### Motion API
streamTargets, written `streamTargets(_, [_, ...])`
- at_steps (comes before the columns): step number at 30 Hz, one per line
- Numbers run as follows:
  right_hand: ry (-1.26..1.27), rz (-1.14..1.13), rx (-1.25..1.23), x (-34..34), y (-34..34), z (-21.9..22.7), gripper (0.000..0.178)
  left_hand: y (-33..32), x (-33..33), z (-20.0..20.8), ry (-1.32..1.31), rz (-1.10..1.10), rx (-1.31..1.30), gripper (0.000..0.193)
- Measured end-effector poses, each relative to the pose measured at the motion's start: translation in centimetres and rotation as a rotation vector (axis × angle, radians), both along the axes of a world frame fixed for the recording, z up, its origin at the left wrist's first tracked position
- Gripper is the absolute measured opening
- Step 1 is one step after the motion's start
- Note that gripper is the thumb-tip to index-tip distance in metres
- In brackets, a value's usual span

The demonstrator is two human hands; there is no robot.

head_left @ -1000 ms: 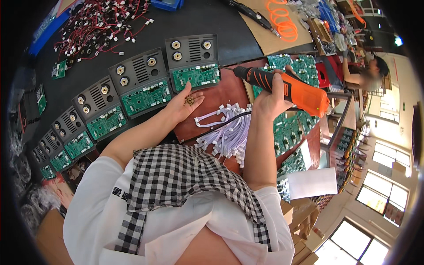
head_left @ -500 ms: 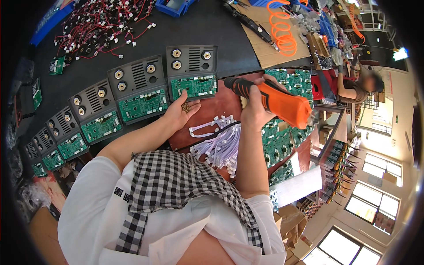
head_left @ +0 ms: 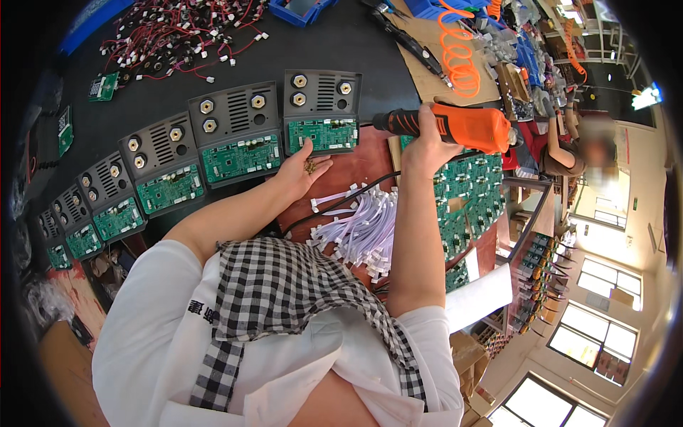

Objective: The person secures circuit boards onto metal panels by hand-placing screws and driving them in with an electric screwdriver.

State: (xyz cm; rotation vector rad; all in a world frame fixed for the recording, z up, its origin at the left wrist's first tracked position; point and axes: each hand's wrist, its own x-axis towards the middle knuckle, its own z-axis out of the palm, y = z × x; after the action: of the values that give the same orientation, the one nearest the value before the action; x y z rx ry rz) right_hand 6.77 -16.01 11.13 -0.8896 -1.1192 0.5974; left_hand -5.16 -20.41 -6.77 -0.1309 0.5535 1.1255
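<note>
Screwdriver (head_left: 480,128) in orange and black sat in your right hand (head_left: 429,148), raised above the right part of the worktop (head_left: 348,43), its nose pointing left, just beside the right edge of the last panel (head_left: 324,96). You had the other panels (head_left: 229,117) to the left of it in a curving row, side by side. Beyond the row, dark worktop showed in a broad stretch from the wires (head_left: 188,35) on the left to the card (head_left: 428,30) on the right. Closer to you, room was tighter: a strip of red-brown surface (head_left: 361,154) showed between the last panel and the loose boards (head_left: 455,203), with the white cables (head_left: 363,228) piled nearer your body and a black cord (head_left: 356,193) running across them.

Your right hand was wrapped around the tool, fingers curled. Your left hand (head_left: 297,176) was open, palm up, fingers parted, with small brass screws (head_left: 310,166) lying in it. Its thumb reached the near edge of the last panel's board (head_left: 324,133); whether it pressed could not be told.
</note>
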Motion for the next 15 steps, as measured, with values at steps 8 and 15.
streamTargets(8, [0.203,0.155,0.096,-0.8,-9.3,1.0,0.041,-4.3,-3.2,-0.3,0.199,-0.393,0.287,0.03])
streamTargets(15, [0.185,0.2,0.02,-0.9,-12.9,-0.4,0.043,-4.7,-5.8,0.8,0.171,-0.418,0.399,0.009])
